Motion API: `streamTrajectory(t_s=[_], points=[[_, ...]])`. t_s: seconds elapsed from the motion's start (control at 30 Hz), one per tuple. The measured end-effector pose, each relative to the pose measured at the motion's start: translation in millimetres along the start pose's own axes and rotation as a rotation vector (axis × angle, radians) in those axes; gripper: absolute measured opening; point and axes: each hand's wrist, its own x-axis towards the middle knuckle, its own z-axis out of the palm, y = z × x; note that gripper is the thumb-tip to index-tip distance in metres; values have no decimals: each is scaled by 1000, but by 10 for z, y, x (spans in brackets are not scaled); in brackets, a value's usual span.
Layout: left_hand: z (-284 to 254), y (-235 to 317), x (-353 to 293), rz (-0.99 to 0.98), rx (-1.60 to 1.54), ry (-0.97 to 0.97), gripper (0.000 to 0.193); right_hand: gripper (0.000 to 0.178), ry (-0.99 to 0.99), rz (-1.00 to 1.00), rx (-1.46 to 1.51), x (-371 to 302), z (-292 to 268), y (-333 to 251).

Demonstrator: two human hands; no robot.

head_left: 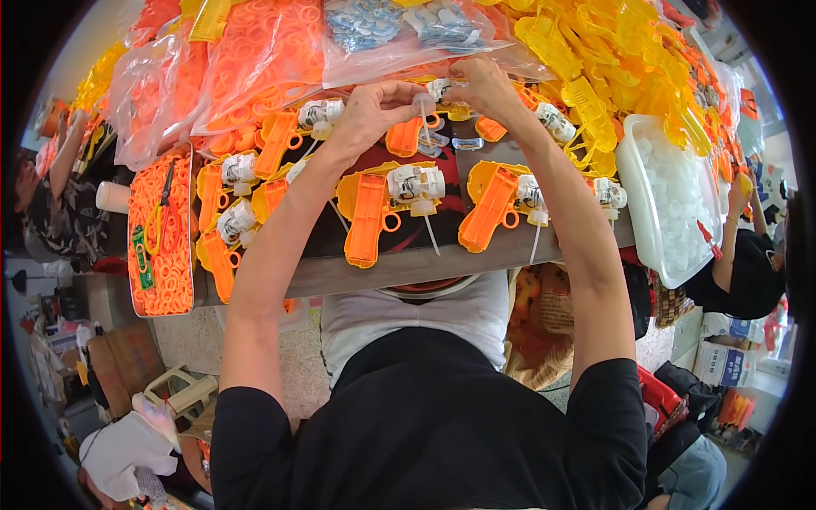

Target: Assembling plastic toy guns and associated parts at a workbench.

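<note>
Mid-assembly at the bench's (408,268) far edge: left hand (370,115) and right hand (484,89) pinch a small clear cap (422,104) together; pressing it onto a toy-gun shell (370,212) likely demands careful alignment.

The person wears a black T-shirt with short sleeves that end above the elbows, so both forearms are bare. Under the black cloth, near the waist, a band of light grey or white fabric is visible, with a dark rounded edge along it. The left hand (371,109) and the right hand (481,85) have no gloves. No watch, bracelet or ring is visible on the wrists or fingers. The shirt is plain, without print or pattern.
</note>
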Motion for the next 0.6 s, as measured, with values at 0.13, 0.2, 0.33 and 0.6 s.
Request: streamTrajectory(t_s=[0.13,0.2,0.33,0.6], points=[[-177,-80,-63,-25,-128,5,33,47,48,12,53,37,94,-156],[-235,-77,-102,-98,-153,9,33,45,81,32,63,44,122,-151],[-226,-44,-235,-156,-189,-4,32,42,11,12,92,90,91,-100],[-14,142,-183,-16,-32,13,31,42,-121,51,99,243,64,-135]])
